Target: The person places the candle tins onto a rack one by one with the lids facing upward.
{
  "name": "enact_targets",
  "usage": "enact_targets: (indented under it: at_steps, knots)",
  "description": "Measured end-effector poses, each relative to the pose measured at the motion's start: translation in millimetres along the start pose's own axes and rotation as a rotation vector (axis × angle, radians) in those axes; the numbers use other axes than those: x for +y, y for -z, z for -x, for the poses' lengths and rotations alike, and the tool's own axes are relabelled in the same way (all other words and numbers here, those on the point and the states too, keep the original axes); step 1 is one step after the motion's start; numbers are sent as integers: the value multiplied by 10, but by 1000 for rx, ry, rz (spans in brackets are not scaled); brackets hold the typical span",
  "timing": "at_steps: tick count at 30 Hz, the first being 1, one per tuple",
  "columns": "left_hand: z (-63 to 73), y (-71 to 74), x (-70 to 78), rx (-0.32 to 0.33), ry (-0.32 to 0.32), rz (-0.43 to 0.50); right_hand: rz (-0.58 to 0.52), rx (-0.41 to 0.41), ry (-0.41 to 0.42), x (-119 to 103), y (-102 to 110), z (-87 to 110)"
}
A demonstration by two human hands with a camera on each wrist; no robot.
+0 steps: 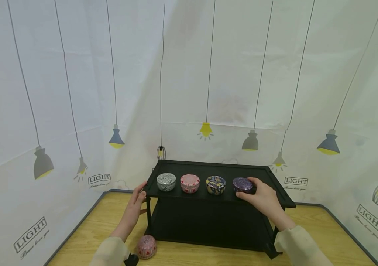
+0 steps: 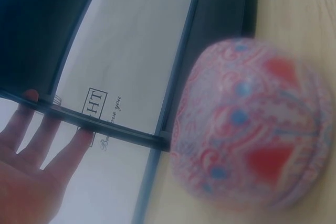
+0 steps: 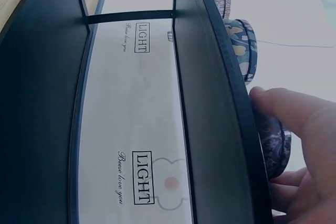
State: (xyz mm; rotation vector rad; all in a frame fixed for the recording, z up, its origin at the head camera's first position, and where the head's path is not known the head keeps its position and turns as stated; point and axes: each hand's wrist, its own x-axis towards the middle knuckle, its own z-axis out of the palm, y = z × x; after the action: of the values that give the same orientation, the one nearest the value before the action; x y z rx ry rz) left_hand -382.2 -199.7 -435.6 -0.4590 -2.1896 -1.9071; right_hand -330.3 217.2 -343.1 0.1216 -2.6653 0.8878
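Observation:
A black two-tier rack (image 1: 209,167) carries a row of round tins on its upper shelf. From the left they are a silver-grey leafy tin (image 1: 166,182), a pink tin with red hearts (image 1: 189,183) and a navy-and-yellow tin (image 1: 215,185). At the right end, my right hand (image 1: 263,195) pinches a dark purple tin (image 1: 242,185) between thumb and fingers, low against the shelf. My left hand (image 1: 133,207) touches the rack's left front corner, its fingers extended against the thin post (image 2: 105,124) in the left wrist view.
A second pink patterned tin (image 1: 147,246) lies on the wooden table (image 1: 109,221) by the rack's left front foot, below my left forearm. White sheeting (image 1: 189,74) printed with lamps encloses the table behind and at the sides. The rack's lower shelf (image 1: 209,225) sits close over the tabletop.

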Motion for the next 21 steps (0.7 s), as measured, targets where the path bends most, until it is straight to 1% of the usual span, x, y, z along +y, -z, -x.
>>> enact_targets:
  at_steps: [8,12,17,21]
  knots:
    - [14,-2,17,-1,-4,-1,-20,-19,-12,-11,20,25]
    - [-3,2,10,-6,8,1,-29,-16,-8,-17,36,53]
    - [-20,4,-3,-10,18,-1,-51,6,6,-22,58,95]
    - [-26,-4,2,-3,28,7,-50,44,31,-9,74,145]
